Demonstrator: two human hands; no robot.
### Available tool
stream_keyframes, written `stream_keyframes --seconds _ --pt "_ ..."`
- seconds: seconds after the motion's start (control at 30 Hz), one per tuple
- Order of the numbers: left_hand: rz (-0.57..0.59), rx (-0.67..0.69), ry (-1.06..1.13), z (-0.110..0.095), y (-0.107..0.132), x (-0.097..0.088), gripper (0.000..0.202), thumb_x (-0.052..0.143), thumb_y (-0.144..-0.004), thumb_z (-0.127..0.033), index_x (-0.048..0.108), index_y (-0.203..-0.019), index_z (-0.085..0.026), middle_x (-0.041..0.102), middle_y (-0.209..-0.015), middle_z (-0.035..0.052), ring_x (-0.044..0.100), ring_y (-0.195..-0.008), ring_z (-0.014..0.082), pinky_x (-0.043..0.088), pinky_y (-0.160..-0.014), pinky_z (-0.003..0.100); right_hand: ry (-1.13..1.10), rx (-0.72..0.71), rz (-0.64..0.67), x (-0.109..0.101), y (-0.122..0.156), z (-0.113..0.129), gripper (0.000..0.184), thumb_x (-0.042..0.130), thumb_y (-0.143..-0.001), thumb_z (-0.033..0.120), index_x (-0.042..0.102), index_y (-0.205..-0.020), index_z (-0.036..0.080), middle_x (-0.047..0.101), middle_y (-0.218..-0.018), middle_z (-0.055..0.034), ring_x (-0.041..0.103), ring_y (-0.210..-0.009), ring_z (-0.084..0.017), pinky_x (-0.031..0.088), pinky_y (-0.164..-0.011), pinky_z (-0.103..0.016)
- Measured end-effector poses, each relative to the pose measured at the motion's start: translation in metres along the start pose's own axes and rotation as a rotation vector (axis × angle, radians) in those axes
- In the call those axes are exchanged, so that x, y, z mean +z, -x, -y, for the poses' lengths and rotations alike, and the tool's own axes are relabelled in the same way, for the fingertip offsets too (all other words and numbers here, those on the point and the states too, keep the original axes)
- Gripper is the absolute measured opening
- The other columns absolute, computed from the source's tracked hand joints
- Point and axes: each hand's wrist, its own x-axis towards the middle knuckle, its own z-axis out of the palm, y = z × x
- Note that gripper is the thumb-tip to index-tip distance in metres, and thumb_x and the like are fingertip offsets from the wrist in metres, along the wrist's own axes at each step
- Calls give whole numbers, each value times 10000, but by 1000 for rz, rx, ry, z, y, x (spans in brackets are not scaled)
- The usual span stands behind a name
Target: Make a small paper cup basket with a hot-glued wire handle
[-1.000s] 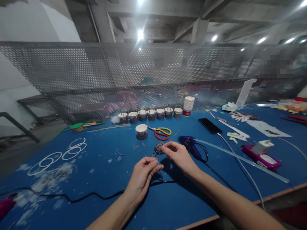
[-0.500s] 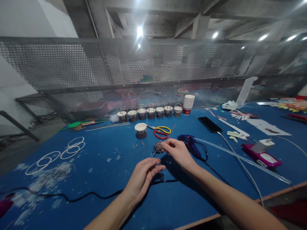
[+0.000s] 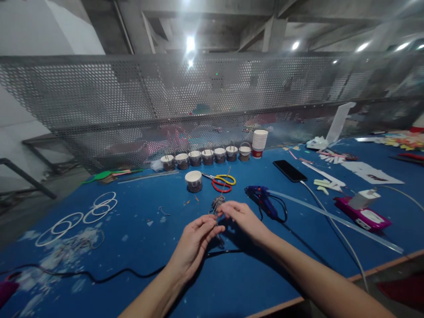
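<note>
My left hand (image 3: 196,240) is closed in a pinch on a thin grey cord, whose loose end hangs below the fingers. My right hand (image 3: 247,222) has its fingertips pinched on the cord just above, close to my left fingers. Right behind the fingertips lies a small wound bundle of the grey cord (image 3: 217,202), partly hidden by them. Farther back are scissors (image 3: 225,181) with one red and one yellow handle. A short white cup with a dark grey lower part (image 3: 194,182) stands to their left.
A blue glue gun (image 3: 265,201) with a long clear stick lies to the right, near a phone (image 3: 290,171). Several grey-wrapped cups (image 3: 208,157) and stacked paper cups (image 3: 259,143) line the back. White rings (image 3: 69,225) lie left. A black cable (image 3: 126,268) crosses the front.
My right hand has moved down and left, from the cord bundle toward my left fingers. A strand now sticks up behind the bundle, across the scissors. My left hand has barely moved.
</note>
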Motion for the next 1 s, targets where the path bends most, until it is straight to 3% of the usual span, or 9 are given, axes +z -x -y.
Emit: stream_keyframes --seconds 0.13,0.6,0.7,0.8,1.0 --pt "-48 55 23 -1 -4 -4 137 777 -592 -148 710 -704 -109 688 -802 43 645 -707 109 536 -706 167 94 5 73 8 9 -1 142 590 -702 275 677 -705 163 636 -718 -6 533 -696 -146 386 -678 -255" --pt "-102 63 62 -3 -5 -2 97 757 -604 -107 698 -681 -99 679 -750 49 635 -697 114 535 -711 184 -214 161 -145 30 7 -4 83 621 -596 256 622 -577 176 578 -588 14 476 -591 -121 377 -592 -238" --pt "-62 19 19 -2 -4 -4 155 774 -596 -183 693 -707 -112 657 -702 29 615 -641 114 535 -607 198 -266 187 -137 31 7 -3 81 618 -591 256 608 -566 180 594 -590 4 504 -598 -128 393 -609 -245" --pt "-44 -3 -31 -1 -4 -6 188 789 -575 -242 678 -673 -126 601 -617 -12 554 -543 75 456 -467 149 -253 181 -137 30 6 -4 96 632 -582 265 603 -573 174 572 -572 11 477 -566 -118 370 -569 -238" --pt "-38 5 -50 0 -5 -5 226 812 -524 -265 667 -624 -123 550 -549 -32 470 -467 42 377 -422 131 -228 180 -121 27 5 -9 118 641 -573 271 598 -583 162 530 -538 29 419 -516 -95 313 -512 -228"
